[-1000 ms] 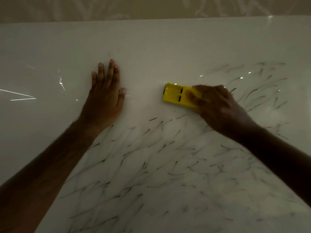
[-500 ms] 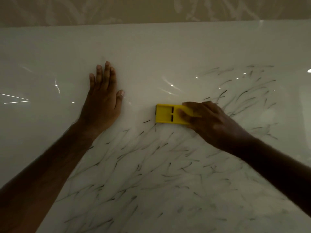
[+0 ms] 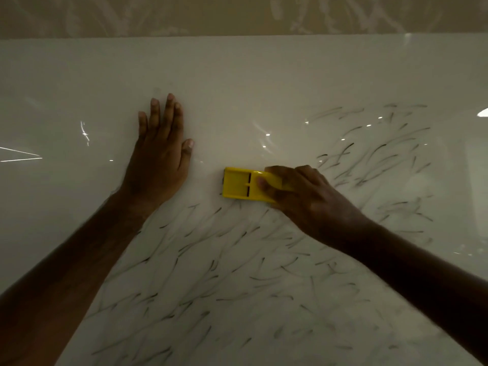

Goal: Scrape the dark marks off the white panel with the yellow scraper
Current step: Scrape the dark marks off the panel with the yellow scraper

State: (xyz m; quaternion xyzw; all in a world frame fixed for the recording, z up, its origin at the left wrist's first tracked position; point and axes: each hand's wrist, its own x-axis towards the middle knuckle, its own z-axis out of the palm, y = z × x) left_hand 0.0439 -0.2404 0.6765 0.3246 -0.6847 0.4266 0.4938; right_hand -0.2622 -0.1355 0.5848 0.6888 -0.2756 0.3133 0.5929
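A dim, downward view over a glossy white panel (image 3: pixel 264 75) that fills nearly the whole picture, with two bare forearms reaching in from the lower corners. The left hand (image 3: pixel 158 154) lies flat on a clean stretch of the panel, left of centre, its grip released: the fingers are straight and close together, pointing away from the viewer, with the thumb angled out to the right. The right hand (image 3: pixel 303 196) sits just right of centre, its grip grasping a yellow scraper (image 3: pixel 239 186), with fingers curled over the scraper's right end and one fingertip pressed on its top face. The scraper is a flat rectangular block lying lengthwise left to right on the panel, its free left end pointing toward the left hand, near it but apart (two short dark slots run across its middle). Dark marks (image 3: pixel 237 260), thin curved strokes like scattered pen scratches, cover the panel below the scraper and spread across the lower half, and another cluster sits to the upper right of the right hand. The area above and left of the scraper looks unmarked. Small bright reflections dot the glossy surface. Beyond the panel's far edge runs a beige patterned wall (image 3: pixel 237 14).
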